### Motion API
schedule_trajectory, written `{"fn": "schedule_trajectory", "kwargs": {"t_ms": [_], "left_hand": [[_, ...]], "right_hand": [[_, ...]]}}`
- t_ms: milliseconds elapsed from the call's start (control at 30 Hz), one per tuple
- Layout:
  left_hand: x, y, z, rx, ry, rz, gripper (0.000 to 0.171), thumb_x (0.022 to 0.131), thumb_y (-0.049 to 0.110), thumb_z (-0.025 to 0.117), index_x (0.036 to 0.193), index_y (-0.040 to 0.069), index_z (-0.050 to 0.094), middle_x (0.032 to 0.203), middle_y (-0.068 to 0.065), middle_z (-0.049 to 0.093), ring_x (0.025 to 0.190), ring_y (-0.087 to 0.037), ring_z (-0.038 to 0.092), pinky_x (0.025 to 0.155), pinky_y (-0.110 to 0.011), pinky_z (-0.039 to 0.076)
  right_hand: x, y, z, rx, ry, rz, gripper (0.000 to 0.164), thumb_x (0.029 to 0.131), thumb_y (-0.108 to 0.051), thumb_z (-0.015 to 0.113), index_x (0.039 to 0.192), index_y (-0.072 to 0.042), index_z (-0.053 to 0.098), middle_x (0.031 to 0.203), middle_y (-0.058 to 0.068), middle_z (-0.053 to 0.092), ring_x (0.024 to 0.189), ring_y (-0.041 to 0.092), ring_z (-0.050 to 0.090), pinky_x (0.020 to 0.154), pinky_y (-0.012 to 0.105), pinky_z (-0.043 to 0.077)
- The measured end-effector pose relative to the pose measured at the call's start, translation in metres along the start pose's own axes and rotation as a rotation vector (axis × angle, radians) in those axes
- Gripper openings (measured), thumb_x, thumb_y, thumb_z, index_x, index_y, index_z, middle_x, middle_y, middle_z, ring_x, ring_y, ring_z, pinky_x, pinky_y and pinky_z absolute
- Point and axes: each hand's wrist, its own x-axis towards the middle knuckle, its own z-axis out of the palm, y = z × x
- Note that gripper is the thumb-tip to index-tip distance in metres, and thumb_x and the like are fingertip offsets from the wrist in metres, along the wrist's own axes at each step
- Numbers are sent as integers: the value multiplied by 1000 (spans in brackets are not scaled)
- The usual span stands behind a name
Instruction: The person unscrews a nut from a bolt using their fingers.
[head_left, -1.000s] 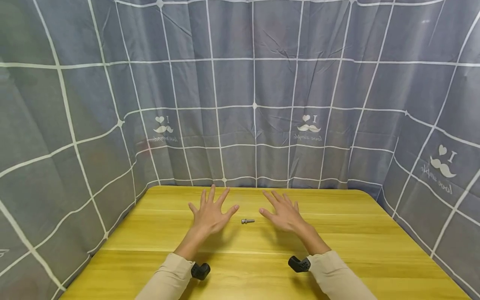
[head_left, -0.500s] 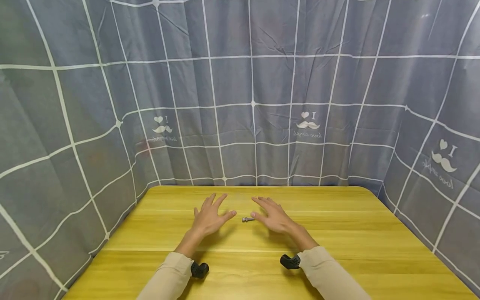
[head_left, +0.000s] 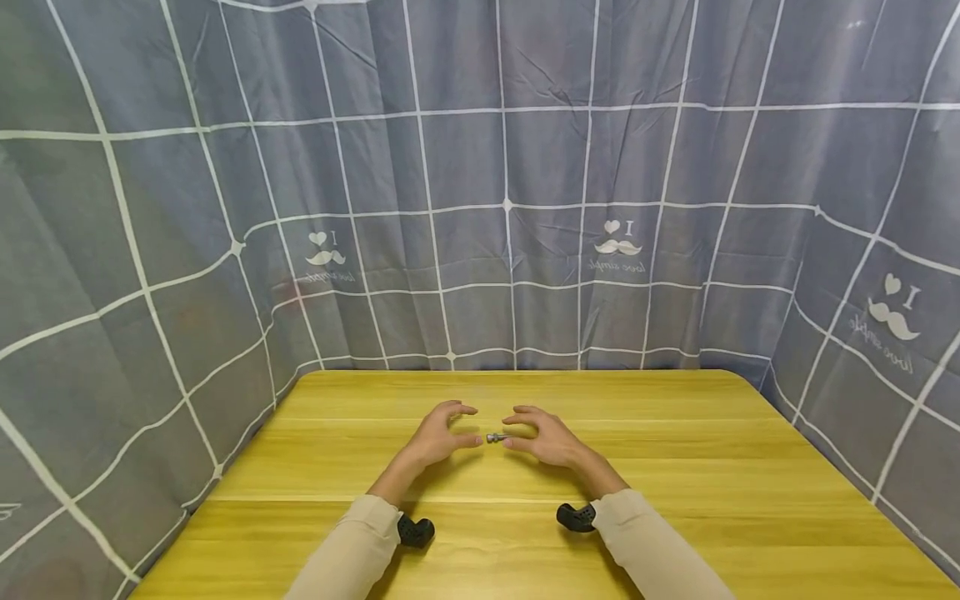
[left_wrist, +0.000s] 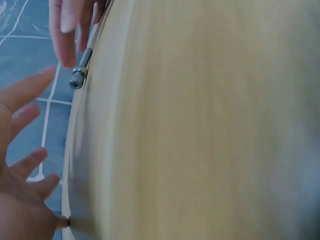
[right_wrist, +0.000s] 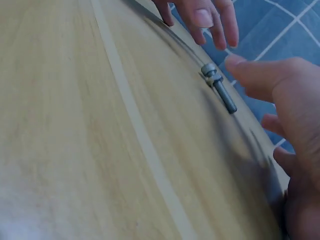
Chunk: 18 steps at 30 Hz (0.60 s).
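A small metal bolt (head_left: 492, 437) with a nut on its shank lies between the two hands, its head toward the left. From the left, my left hand (head_left: 437, 436) reaches in with thumb and fingers apart, the thumb tip close to the bolt's head. My right hand (head_left: 550, 438) comes from the other side; its thumb overlaps the shank's end in the head view. In the right wrist view, the bolt (right_wrist: 219, 87) rests on the tabletop with a gap to the right thumb. Both hands are loosely bent and hold nothing.
The yellow wood-grain table (head_left: 495, 542) has rounded far corners. A grey curtain (head_left: 465, 167) with a white grid hangs behind it and along both sides. Black wrist devices (head_left: 416, 532) sit at both beige sleeve cuffs.
Both hands have moved inward toward the bolt, and their spread fingers have bent. The right hand moved first, its thumb passing over the shank's end.
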Motion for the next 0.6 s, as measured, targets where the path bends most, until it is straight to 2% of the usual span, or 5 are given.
{"fn": "schedule_trajectory", "kwargs": {"t_ms": [133, 200, 333, 433, 600], "left_hand": [[3, 3, 6, 59, -38, -31, 43, 86, 20, 88, 124, 5, 74, 154, -28, 42, 143, -50, 35, 112, -74, 18], [4, 5, 7, 91, -35, -50, 38, 85, 20, 88, 119, 8, 77, 153, -27, 45, 142, -49, 37, 111, -77, 11], [6, 5, 9, 97, -18, -98, 30, 84, 20, 89, 111, 11, 80, 151, -25, 47, 142, -48, 38, 110, -78, 0], [9, 6, 12, 95, -2, -121, 23, 83, 19, 90, 104, 12, 82, 149, -25, 49, 141, -48, 39, 109, -78, -3], [12, 9, 17, 142, 29, -137, 12, 81, 20, 91, 89, 14, 84, 147, -23, 53, 139, -45, 44, 108, -80, -4]], "right_hand": [[2, 5, 0, -9, 11, 0, 39, 98, -34, 72, 128, -9, 74, 151, 23, 49, 141, 48, 39, 112, 76, 11], [5, 5, 1, -7, 23, 16, 34, 97, -30, 74, 124, -10, 76, 150, 23, 51, 141, 48, 39, 113, 73, 15], [9, 4, 3, 4, 48, 57, 22, 94, -24, 78, 113, -12, 81, 147, 22, 54, 140, 49, 40, 112, 71, 21], [11, 3, 5, -14, 67, 74, 15, 92, -20, 80, 106, -13, 82, 144, 22, 57, 138, 49, 43, 112, 71, 22], [13, 1, 9, -45, 129, 84, 6, 91, -16, 81, 96, -14, 83, 138, 20, 62, 135, 46, 48, 111, 71, 24]]}}
